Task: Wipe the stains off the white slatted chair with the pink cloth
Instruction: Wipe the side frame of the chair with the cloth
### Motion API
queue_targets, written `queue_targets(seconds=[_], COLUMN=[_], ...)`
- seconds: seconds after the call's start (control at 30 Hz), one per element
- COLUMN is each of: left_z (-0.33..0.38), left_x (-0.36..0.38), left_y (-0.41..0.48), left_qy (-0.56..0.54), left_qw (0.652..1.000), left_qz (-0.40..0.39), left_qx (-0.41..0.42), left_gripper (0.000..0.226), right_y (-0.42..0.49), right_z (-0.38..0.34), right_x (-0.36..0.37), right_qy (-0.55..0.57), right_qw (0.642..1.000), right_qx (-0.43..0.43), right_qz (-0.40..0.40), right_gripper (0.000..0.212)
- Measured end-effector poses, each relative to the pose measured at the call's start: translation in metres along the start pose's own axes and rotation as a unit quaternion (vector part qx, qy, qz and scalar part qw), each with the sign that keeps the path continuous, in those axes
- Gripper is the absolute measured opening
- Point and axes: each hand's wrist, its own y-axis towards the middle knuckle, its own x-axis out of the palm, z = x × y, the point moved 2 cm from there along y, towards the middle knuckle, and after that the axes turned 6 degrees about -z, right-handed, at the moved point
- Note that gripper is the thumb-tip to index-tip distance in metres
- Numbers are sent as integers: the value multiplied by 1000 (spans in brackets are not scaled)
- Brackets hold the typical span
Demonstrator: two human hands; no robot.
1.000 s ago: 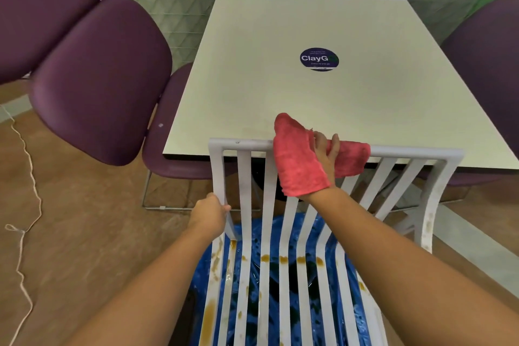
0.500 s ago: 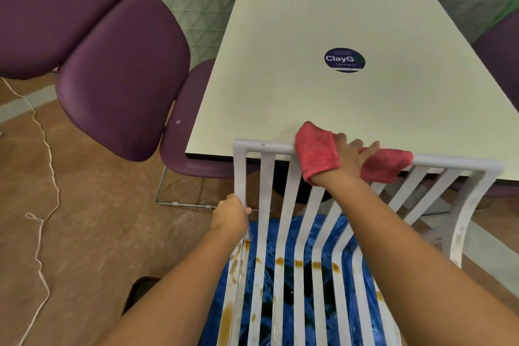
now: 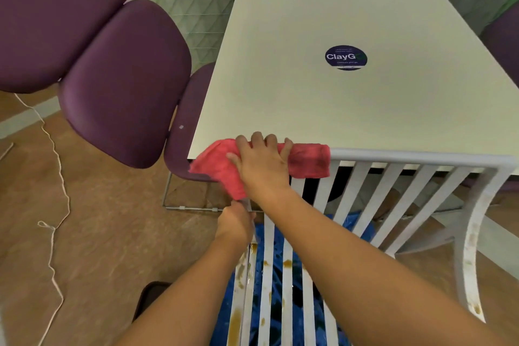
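Observation:
The white slatted chair (image 3: 415,156) stands in front of me, its backrest against the table edge. Brown stains spot the lower slats and the right leg. The pink cloth (image 3: 306,160) is draped over the left end of the top rail. My right hand (image 3: 261,166) grips the cloth and the rail under it, fingers curled over the far side. My left hand (image 3: 234,226) holds the chair's left upright just below the cloth.
A cream table (image 3: 337,87) with a round dark sticker (image 3: 346,57) stands behind the chair. Purple padded chairs (image 3: 123,78) are at the left. A white cord (image 3: 53,205) trails over the brown floor. Blue plastic sheeting (image 3: 280,275) lies under the slats.
My right hand has slid the cloth leftward along the top rail to its left corner. My left hand has kept its hold on the left upright.

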Motion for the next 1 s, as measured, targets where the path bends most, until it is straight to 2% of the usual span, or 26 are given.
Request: queue_targets(seconds=[0.07,0.2,0.3,0.47,0.63,0.83,1.0], left_z=[2,4,3,1,3,2,2], left_x=[-2,-4,-3,0,3,6,4], left_y=[0,-3,-2,0,1,5,10], left_qy=[9,50,34,40,35,13,36], left_qw=[1000,999,999,999,999,998,998], left_qz=[-8,-3,-11,-9,-5,-20,-19], left_qx=[-10,-7,-18,-21,-35,-61,-45], left_gripper=[32,38,40,37,38,35,37], right_y=[-2,-8,-18,-38,-24,-4,-6], right_z=[12,42,69,114,74,4,37], right_x=[2,-1,-6,-14,-11,12,13], right_qy=[-17,-29,-27,-56,-38,-29,-71], right_qw=[999,999,999,992,980,994,991], right_qx=[-38,-22,-1,88,177,72,-60], right_qz=[13,27,43,77,83,81,100], right_gripper=[44,43,43,46,53,46,42])
